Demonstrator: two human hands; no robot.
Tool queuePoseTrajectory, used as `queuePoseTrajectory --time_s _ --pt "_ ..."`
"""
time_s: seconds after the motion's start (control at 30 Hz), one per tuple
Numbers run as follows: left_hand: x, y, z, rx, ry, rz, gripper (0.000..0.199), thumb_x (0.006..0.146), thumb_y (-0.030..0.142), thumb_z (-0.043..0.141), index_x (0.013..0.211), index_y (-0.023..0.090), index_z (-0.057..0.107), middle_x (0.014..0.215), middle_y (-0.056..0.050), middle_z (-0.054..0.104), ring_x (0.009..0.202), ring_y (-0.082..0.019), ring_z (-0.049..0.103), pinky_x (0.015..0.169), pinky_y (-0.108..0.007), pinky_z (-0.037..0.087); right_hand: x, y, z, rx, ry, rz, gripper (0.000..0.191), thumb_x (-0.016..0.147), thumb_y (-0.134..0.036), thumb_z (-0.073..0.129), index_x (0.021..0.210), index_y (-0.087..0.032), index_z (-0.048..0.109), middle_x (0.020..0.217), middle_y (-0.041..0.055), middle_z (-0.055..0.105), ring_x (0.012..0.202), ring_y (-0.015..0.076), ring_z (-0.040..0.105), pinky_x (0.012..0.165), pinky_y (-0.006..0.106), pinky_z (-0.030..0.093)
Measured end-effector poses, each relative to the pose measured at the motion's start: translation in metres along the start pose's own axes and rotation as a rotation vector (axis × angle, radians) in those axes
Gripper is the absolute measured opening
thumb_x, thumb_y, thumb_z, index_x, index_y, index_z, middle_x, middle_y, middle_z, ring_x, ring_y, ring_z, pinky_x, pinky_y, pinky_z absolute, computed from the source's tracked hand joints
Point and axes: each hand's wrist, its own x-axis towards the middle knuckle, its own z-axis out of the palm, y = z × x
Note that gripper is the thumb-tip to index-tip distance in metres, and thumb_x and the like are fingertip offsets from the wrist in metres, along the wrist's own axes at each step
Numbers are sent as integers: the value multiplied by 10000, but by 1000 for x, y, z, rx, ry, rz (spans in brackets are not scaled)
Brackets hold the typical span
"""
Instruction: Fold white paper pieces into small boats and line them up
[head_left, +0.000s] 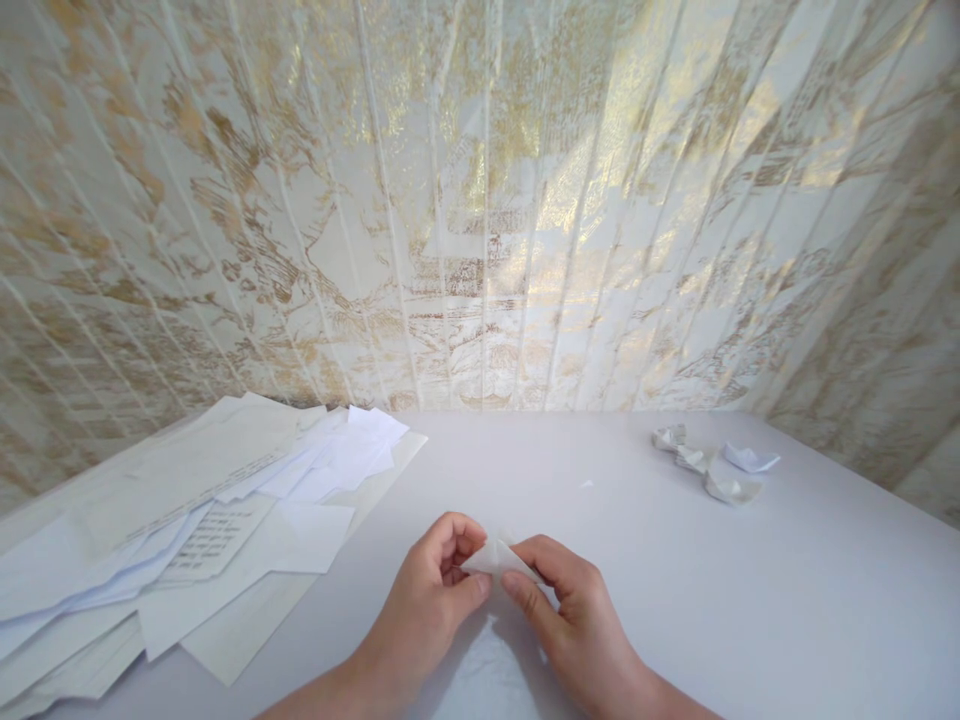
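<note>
A small folded piece of white paper (496, 556) is held just above the white table, with a pointed top and slanting sides. My left hand (435, 590) pinches its left corner between thumb and fingers. On the other side, my right hand (570, 600) grips the right part, thumb in front and index finger behind. Fingertips cover both ends of the paper, so its full shape is partly hidden.
Loose paper sheets (202, 500), some printed, lie in an overlapping pile at the left. Several small folded paper boats (733, 487) sit at the back right. A tiny paper scrap (586, 484) lies mid-table. A patterned gold-and-white wall (480, 200) rises behind the table.
</note>
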Motion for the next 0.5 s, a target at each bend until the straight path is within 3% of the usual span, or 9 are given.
queuePoseTrajectory --time_s 0.1,0.17,0.27,0.37,0.5 --pt "0 -4 -6 261 65 247 355 667 51 554 979 217 524 964 -34 591 879 -191 544 772 -291 423 0 0 0 3 -15 15 278 843 -350 482 745 -161 660 666 32 598 611 154 521 562 238 381" --pt "-1 -4 -11 452 83 442 395 700 33 529 1043 229 528 1074 -59 568 971 -208 524 839 -303 406 -1 0 1 -4 -14 28 289 837 -362 490 724 -158 660 637 28 588 593 152 509 547 237 373" --pt "-4 0 -16 670 -17 669 330 765 28 463 997 225 592 1097 -83 564 1012 -212 520 885 -291 394 -2 0 2 -3 -23 33 269 833 -346 499 746 -155 667 649 29 603 601 154 518 564 239 382" --pt "-4 5 -18 781 -110 722 293 796 43 439 940 208 634 1033 -94 598 948 -201 557 853 -263 422 -2 0 2 24 -36 54 258 833 -334 496 774 -150 667 678 37 625 621 161 533 577 242 397" --pt "-1 1 -17 708 -132 728 278 785 50 445 948 206 608 908 -64 640 864 -189 589 790 -265 456 -1 1 2 94 -62 82 198 815 -315 523 795 -150 630 718 38 640 655 164 558 598 239 423"
